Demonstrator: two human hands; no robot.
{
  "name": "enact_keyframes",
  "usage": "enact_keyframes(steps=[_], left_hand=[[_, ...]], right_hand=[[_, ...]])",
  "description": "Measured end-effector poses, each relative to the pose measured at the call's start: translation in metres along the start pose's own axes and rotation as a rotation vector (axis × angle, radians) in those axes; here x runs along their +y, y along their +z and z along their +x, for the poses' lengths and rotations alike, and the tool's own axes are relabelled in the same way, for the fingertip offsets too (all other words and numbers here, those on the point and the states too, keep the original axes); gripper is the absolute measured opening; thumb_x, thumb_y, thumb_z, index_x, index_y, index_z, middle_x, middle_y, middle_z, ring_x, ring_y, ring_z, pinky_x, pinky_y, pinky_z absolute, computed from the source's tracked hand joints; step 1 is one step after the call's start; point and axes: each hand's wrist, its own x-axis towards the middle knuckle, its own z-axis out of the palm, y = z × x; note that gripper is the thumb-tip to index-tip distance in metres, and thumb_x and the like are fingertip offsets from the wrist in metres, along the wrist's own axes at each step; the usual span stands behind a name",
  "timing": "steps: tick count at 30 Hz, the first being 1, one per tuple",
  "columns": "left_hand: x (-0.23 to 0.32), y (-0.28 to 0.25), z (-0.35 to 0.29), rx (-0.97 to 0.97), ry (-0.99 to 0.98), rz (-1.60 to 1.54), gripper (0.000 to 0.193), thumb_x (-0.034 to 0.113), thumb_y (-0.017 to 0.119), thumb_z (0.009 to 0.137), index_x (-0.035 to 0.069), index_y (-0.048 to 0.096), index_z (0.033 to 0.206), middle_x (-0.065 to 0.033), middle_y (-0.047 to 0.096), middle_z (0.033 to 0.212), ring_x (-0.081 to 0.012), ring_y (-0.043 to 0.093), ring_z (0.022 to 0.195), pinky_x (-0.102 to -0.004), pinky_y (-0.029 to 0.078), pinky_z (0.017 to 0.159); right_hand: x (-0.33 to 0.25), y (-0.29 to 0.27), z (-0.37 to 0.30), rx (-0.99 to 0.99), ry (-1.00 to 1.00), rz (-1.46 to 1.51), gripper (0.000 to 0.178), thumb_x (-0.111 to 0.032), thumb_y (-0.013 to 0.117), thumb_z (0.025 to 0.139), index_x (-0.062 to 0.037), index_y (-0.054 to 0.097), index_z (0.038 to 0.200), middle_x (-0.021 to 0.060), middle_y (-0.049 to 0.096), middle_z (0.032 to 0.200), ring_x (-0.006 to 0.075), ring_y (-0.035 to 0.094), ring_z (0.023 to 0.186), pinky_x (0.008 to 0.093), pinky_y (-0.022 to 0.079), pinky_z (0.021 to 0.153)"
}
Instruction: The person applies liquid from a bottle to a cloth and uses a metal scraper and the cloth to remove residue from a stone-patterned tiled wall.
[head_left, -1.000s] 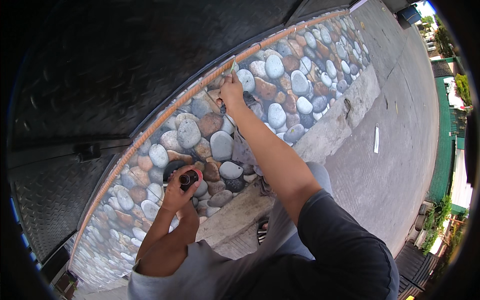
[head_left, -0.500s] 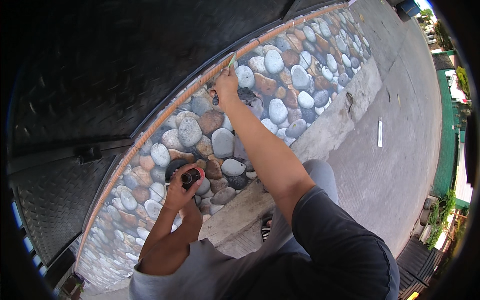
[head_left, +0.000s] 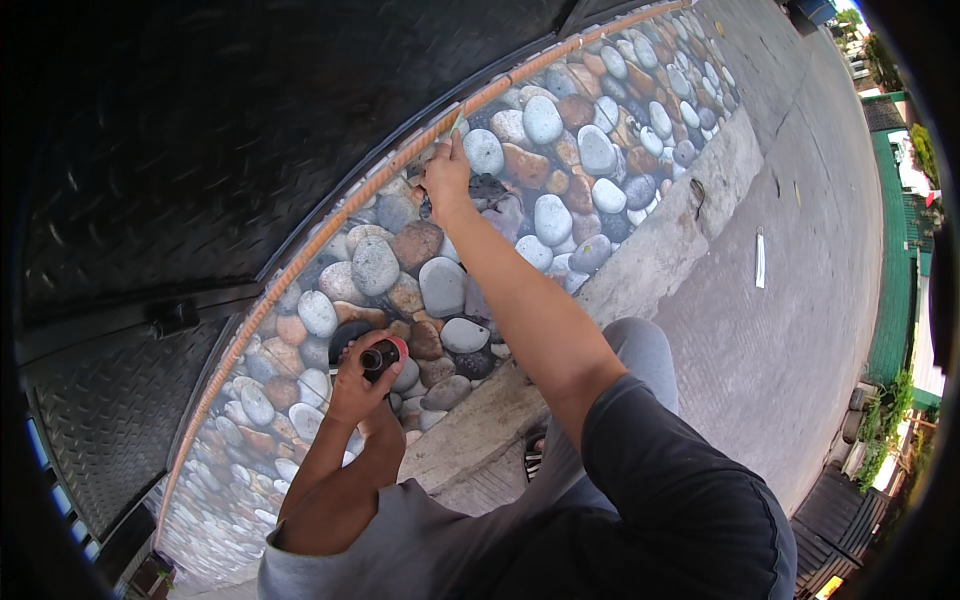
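Observation:
My left hand (head_left: 352,390) is wrapped round a dark brown bottle (head_left: 376,358) with a red label, its open mouth facing up. This hand rests near my bare leg, above a pebble-patterned surface (head_left: 440,290). My right hand (head_left: 447,175) reaches forward to the orange trim (head_left: 415,145) along that surface's far edge. Its fingers are closed on a thin, pale green tool (head_left: 457,123), whose tip points at the trim; its exact kind is not clear. A crumpled dark grey cloth (head_left: 495,205) lies beside my right wrist.
Black textured metal panels (head_left: 200,130) stand beyond the trim, with a latch (head_left: 175,318) on one. A rough concrete strip (head_left: 670,240) borders the pebbled surface on my side. A white strip (head_left: 760,260) lies on the grey pavement (head_left: 800,330) to the right.
My right hand has moved slightly left along the trim with the pale green tool. My left hand keeps the bottle in about the same place. The view has shifted a little.

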Motion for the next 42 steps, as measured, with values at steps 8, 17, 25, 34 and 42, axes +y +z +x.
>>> enact_keyframes(steps=[8, 17, 25, 34, 42], left_hand=[[-0.001, 0.0, -0.002, 0.003, -0.045, -0.059, 0.05, 0.021, 0.078, 0.084, 0.009, 0.057, 0.128, -0.0112, 0.066, 0.127, -0.0324, 0.063, 0.118, -0.0477, 0.038, 0.11], [-0.002, -0.003, -0.003, -0.014, -0.011, -0.019, 0.054, 0.022, 0.079, 0.085, 0.009, 0.055, 0.132, -0.0117, 0.065, 0.127, -0.032, 0.063, 0.118, -0.0487, 0.037, 0.111], [-0.001, -0.005, -0.004, 0.01, 0.026, -0.021, 0.056, 0.023, 0.08, 0.084, 0.012, 0.055, 0.133, -0.0117, 0.067, 0.125, -0.0326, 0.064, 0.116, -0.0479, 0.039, 0.109], [-0.003, -0.004, -0.004, 0.014, 0.018, -0.042, 0.056, 0.026, 0.08, 0.084, 0.013, 0.055, 0.133, -0.0121, 0.068, 0.124, -0.0333, 0.064, 0.116, -0.0489, 0.038, 0.11], [-0.003, -0.006, -0.006, 0.015, 0.006, -0.021, 0.057, 0.026, 0.08, 0.084, 0.012, 0.055, 0.133, -0.012, 0.067, 0.125, -0.0333, 0.064, 0.115, -0.0486, 0.039, 0.11]], right_hand=[[-0.002, 0.007, -0.011, -0.01, 0.05, 0.083, 0.045, -0.026, 0.032, 0.11, -0.0159, 0.03, 0.154, -0.0005, 0.039, 0.068, 0.0104, 0.039, 0.05, 0.0289, 0.037, 0.04], [0.002, 0.012, -0.01, 0.004, 0.028, 0.077, 0.043, -0.028, 0.034, 0.109, -0.0185, 0.032, 0.151, 0.0002, 0.04, 0.07, 0.0101, 0.038, 0.05, 0.0289, 0.037, 0.041], [0.003, -0.013, -0.019, -0.105, 0.125, 0.48, 0.016, -0.032, 0.034, 0.109, -0.0182, 0.043, 0.107, -0.0021, 0.04, 0.07, 0.0097, 0.037, 0.051, 0.027, 0.033, 0.043], [0.025, -0.011, -0.046, -0.041, 0.143, -0.055, 0.03, -0.038, 0.028, 0.11, -0.0119, 0.042, 0.104, 0.0009, 0.042, 0.07, 0.0111, 0.038, 0.049, 0.0298, 0.035, 0.042], [0.051, -0.007, -0.034, 0.018, -0.039, -0.267, 0.035, -0.036, 0.028, 0.109, -0.0053, 0.043, 0.107, 0.0103, 0.05, 0.073, 0.019, 0.047, 0.045, 0.0355, 0.04, 0.038]])
